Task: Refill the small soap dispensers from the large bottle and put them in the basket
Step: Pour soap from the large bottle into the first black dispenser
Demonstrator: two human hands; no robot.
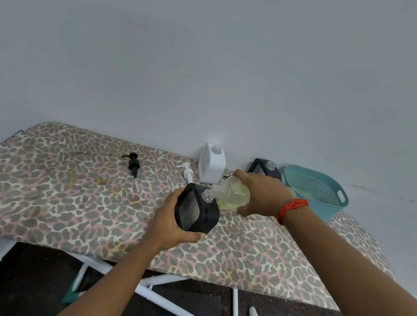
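Nearest, the left hand (170, 223) holds a black soap dispenser (197, 213) over the ironing board (55, 200). Its grip is wrapped tight around the bottom of the dispenser. The dispenser leans a little, and its open mouth points up and to the right.

Just past it, the right hand (262, 195) holds the large bottle (231, 194), with its grip closed around the fat end. The bottle lies almost flat, long way left to right. Its neck points left and touches the dispenser's mouth. Yellow-green soap sits inside it.

Farther back, a white pump (187, 175) and a black pump (133, 165) lie on the board. By the wall stand a white dispenser (211, 166) and another black dispenser (265, 168), both open. The blue basket (315, 190) is at the far right.
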